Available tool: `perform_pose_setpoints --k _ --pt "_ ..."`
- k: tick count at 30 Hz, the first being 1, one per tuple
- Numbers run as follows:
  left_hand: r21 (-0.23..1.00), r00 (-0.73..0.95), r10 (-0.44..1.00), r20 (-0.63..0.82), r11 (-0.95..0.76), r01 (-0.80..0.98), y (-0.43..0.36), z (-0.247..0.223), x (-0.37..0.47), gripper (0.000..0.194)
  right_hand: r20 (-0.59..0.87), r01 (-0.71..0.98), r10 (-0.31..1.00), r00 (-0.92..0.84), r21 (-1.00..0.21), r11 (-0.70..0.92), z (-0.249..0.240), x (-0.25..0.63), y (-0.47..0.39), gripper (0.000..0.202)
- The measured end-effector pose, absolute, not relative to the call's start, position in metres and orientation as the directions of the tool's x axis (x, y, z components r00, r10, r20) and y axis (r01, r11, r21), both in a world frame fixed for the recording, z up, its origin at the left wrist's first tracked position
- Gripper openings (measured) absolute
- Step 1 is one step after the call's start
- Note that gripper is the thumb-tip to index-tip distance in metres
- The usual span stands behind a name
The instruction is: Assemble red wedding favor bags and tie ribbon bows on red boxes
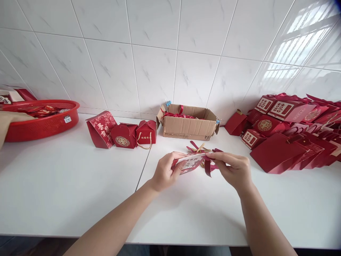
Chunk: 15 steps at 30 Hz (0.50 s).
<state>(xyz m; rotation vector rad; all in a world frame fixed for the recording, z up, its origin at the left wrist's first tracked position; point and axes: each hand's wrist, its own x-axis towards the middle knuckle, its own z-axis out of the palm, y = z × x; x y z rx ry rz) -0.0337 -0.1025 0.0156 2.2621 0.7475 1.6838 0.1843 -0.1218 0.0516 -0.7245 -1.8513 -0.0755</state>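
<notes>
My left hand (169, 170) is closed round a small red and white gift box (191, 163) with printed characters, held tilted above the table. At the box's right end, my right hand (231, 167) pinches a dark red ribbon (208, 168), whose tail hangs down below the fingers. Behind the box lies a loose heap of gold and red ribbon pieces (196, 145), partly covered by the box and my right hand. Both hands are close together over the middle of the table.
A cardboard box (186, 127) with red ribbon stands by the tiled wall. Three red gift boxes (124, 135) stand left of it. At far left is a red basket (39, 126) of small packets. Many red boxes (282, 145) are piled at right on the white table (80, 188).
</notes>
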Motion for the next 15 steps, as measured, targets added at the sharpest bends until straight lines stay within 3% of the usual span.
perform_pose_setpoints --k 4,8,15 --pt "0.482 0.196 0.533 0.823 -0.838 0.256 -0.103 0.016 -0.033 0.010 0.836 0.401 0.423 -0.349 -0.275 0.874 0.051 0.187 -0.121 0.038" --pt "0.421 0.225 0.471 0.853 -0.876 0.235 -0.103 0.015 -0.032 0.016 0.821 0.370 0.369 -0.435 -0.211 0.905 0.048 0.176 -0.121 0.039" --pt "0.322 0.238 0.381 0.893 -0.913 0.252 -0.102 0.009 -0.030 0.021 0.862 0.386 0.287 -0.419 -0.117 0.915 0.048 0.169 -0.122 0.035"
